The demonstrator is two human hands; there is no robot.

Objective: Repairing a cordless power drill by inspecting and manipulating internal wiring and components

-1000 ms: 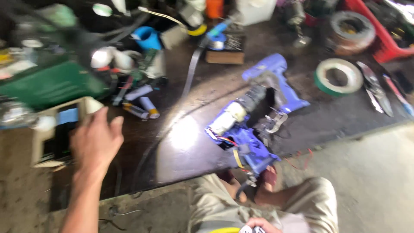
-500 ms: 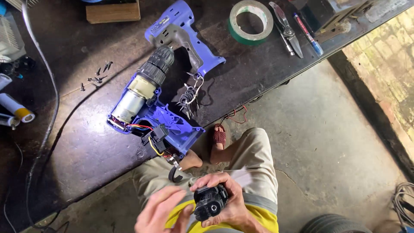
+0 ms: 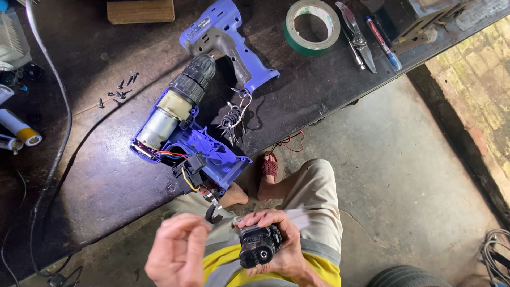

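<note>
Far left edge of the workbench [image 3: 95, 175]: a white tube with a yellow band [image 3: 20, 129], and a black cable [image 3: 58, 133] running down the bench's left side. Next, a scatter of small dark screws [image 3: 119, 89] on the dark top, w/ a wooden block [image 3: 140, 10] at the back edge.

Mid-bench lies the opened cordless drill [image 3: 178, 125] — blue half-shell up, motor and black chuck exposed, wires trailing over the front edge. Its other blue shell half [image 3: 226, 40] lies just beyond, touching the chuck end. A bunch of small metal hooks or springs [image 3: 234, 117] sits beside them; too small to tell which.

Below the front edge, left hand [image 3: 178, 258] is loosely curled, fingertips near but prob. not gripping anything. Right hand [image 3: 281, 247] is wrapped around a small black battery-like block [image 3: 259, 245], fingers closed on it, held over the lap, well off the bench.

Right part of the bench: a green tape roll [image 3: 312, 26], then metal snips [image 3: 357, 36] and a blue-tipped marker [image 3: 383, 43] — all near the back right corner.
</note>
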